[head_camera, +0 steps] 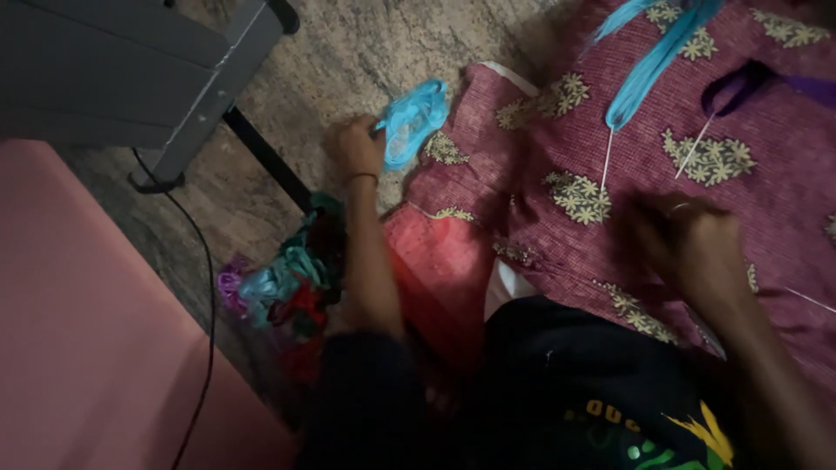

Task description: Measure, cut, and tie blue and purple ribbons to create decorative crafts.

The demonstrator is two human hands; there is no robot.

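left hand (355,146) holds a bunch of blue thread (413,122) over the floor; right hand (688,244) presses the maroon cloth (610,235), its grip too blurry to tell.

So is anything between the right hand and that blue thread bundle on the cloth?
Nothing visible: only bare patterned maroon cloth lies between the right hand and the blue thread bundle. The left hand grips separate blue thread.

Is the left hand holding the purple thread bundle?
No, the left hand grips a light blue thread bundle over the stone floor; the purple strands lie on the maroon patterned cloth.
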